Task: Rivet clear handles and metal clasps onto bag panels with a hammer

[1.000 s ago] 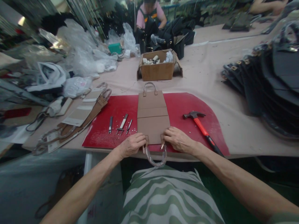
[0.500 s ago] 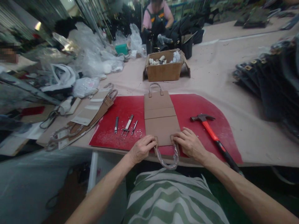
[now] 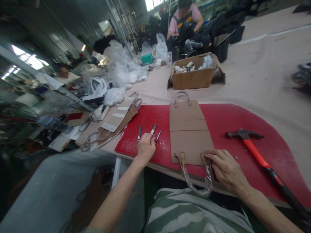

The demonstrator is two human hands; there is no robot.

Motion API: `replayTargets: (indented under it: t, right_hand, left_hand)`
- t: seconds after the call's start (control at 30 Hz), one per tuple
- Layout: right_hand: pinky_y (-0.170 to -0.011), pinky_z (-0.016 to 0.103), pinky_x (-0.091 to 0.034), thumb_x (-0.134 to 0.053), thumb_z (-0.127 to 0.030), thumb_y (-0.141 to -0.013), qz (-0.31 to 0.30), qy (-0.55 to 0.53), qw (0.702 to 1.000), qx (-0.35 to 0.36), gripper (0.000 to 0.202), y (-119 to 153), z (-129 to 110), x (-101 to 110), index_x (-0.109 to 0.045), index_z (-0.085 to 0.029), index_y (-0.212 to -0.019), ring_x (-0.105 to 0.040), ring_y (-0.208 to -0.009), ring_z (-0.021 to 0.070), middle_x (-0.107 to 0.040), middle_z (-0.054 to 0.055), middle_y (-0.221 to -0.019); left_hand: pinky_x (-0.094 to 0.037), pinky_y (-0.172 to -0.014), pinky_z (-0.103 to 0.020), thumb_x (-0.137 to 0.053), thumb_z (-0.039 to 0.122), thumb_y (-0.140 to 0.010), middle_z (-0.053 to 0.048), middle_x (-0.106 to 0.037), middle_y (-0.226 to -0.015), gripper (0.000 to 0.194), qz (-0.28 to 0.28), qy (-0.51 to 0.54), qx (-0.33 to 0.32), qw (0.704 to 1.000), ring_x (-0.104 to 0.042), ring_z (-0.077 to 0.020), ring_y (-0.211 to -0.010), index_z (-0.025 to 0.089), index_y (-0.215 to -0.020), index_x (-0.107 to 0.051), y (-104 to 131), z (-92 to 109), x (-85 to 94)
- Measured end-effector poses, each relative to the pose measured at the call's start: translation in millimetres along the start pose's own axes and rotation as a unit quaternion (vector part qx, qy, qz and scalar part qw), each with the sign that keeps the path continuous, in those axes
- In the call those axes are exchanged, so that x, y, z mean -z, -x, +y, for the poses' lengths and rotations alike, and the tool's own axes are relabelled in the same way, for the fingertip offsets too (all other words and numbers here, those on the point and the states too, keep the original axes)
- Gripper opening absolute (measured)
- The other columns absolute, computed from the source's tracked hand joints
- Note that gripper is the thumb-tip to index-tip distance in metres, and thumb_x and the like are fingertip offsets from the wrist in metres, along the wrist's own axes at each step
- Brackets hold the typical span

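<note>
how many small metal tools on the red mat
3: one tool left of the left hand, one partly hidden beyond it, one right of it. The hand may hide more.

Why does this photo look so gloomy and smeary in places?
In the head view, windows at upper left glare white against a dim room; the dark bundle at the right edge is blurred; the far left is murky; plastic on the near handle glints; the hammer looks fairly clear.

from here, the middle tool's lower end hidden behind the left grip, one end of the near handle covered by the right grip, dark pile blurred and cut off rightward, pale specks too tiny to name
</note>
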State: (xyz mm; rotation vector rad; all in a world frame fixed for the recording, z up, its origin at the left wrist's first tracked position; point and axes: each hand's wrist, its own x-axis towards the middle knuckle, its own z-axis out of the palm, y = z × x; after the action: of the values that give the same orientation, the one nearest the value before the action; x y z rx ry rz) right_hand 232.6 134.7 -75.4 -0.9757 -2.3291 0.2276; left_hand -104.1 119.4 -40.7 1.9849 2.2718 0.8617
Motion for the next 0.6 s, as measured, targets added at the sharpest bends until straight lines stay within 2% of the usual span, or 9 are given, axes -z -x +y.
replayTargets:
  t: [0.07, 0.13, 0.23, 0.3, 0.37, 0.47, 0.53, 0.6]
  right_hand:
    - [-0.08, 0.04, -0.046, -0.042, -0.009, -0.087, 0.001, 0.006, 1.0, 0.001, 0.027, -1, 1, 0, -0.064, -0.013, -0.102, -0.052, -0.09, 0.0248, -0.062, 0.014, -0.103]
    - [-0.08, 0.04, -0.046, -0.042, -0.009, -0.088, 0.003, 0.008, 1.0, 0.003, 0.027, -1, 1, -1, -0.064, -0.013, -0.103, -0.051, -0.089, 0.0247, -0.062, 0.014, -0.102]
    - [-0.078, 0.04, -0.045, -0.042, -0.008, -0.088, 0.01, 0.002, 1.0, 0.009, 0.027, -1, 1, -4, -0.063, -0.014, -0.103, -0.051, -0.088, 0.0246, -0.062, 0.013, -0.102]
    - [-0.077, 0.04, -0.045, -0.042, -0.007, -0.087, 0.016, -0.001, 1.0, 0.011, 0.026, -1, 1, -5, -0.063, -0.014, -0.102, -0.05, -0.087, 0.0248, -0.062, 0.013, -0.101]
    - [-0.077, 0.04, -0.044, -0.042, -0.006, -0.087, 0.015, -0.001, 1.0, 0.005, 0.026, -1, 0, -5, -0.063, -0.014, -0.1, -0.05, -0.086, 0.025, -0.062, 0.013, -0.099]
    - [-0.077, 0.04, -0.044, -0.042, -0.004, -0.085, 0.009, -0.003, 1.0, -0.01, 0.026, -1, -4, -2, -0.063, -0.014, -0.098, -0.049, -0.087, 0.0248, -0.062, 0.013, -0.099]
    - [-0.076, 0.039, -0.043, -0.043, -0.003, -0.085, 0.004, -0.007, 1.0, -0.015, 0.026, -2, -7, 0, -0.063, -0.014, -0.097, -0.048, -0.086, 0.0243, -0.062, 0.013, -0.098]
    - [-0.076, 0.039, -0.042, -0.044, -0.003, -0.084, 0.0, -0.01, 1.0, -0.02, 0.025, -2, -9, 1, -0.063, -0.014, -0.097, -0.048, -0.084, 0.0238, -0.062, 0.012, -0.097]
  left_hand:
    - [-0.05, -0.085, -0.035, -0.051, 0.024, -0.089, -0.01, -0.067, -0.097, 0.019, -0.01, -0.052, 0.068, 0.996, -0.064, -0.0233, -0.093, 0.018, -0.095, -0.067, -19, -15, 11.5]
    - [-0.049, -0.086, -0.036, -0.052, 0.029, -0.088, -0.01, -0.068, -0.098, 0.021, -0.037, -0.094, 0.104, 0.989, -0.065, -0.0248, -0.094, 0.018, -0.096, -0.068, -34, -29, 20.4]
    - [-0.047, -0.086, -0.038, -0.054, 0.038, -0.085, -0.015, -0.069, -0.104, 0.03, -0.082, -0.16, 0.154, 0.972, -0.065, -0.0288, -0.099, 0.016, -0.101, -0.068, -51, -47, 28.5]
    - [-0.047, -0.083, -0.039, -0.06, 0.045, -0.08, -0.019, -0.069, -0.103, 0.036, -0.128, -0.18, 0.202, 0.954, -0.065, -0.0327, -0.099, 0.014, -0.097, -0.068, -60, -58, 31.0]
    - [-0.047, -0.078, -0.039, -0.067, 0.048, -0.073, -0.019, -0.071, -0.092, 0.035, -0.181, -0.164, 0.25, 0.937, -0.066, -0.0347, -0.095, 0.014, -0.082, -0.069, -69, -68, 31.1]
    - [-0.046, -0.065, -0.034, -0.074, 0.039, -0.066, -0.013, -0.067, -0.062, 0.027, -0.233, -0.111, 0.29, 0.921, -0.068, -0.0313, -0.075, 0.016, -0.056, -0.063, -79, -78, 27.1]
    - [-0.044, -0.056, -0.031, -0.075, 0.032, -0.065, -0.009, -0.058, -0.047, 0.028, -0.246, -0.079, 0.303, 0.917, -0.064, -0.0269, -0.058, 0.016, -0.049, -0.058, -82, -81, 23.5]
    - [-0.041, -0.049, -0.029, -0.074, 0.029, -0.065, -0.004, -0.052, -0.04, 0.028, -0.25, -0.037, 0.316, 0.914, -0.058, -0.0219, -0.047, 0.016, -0.049, -0.056, -82, -81, 22.0]
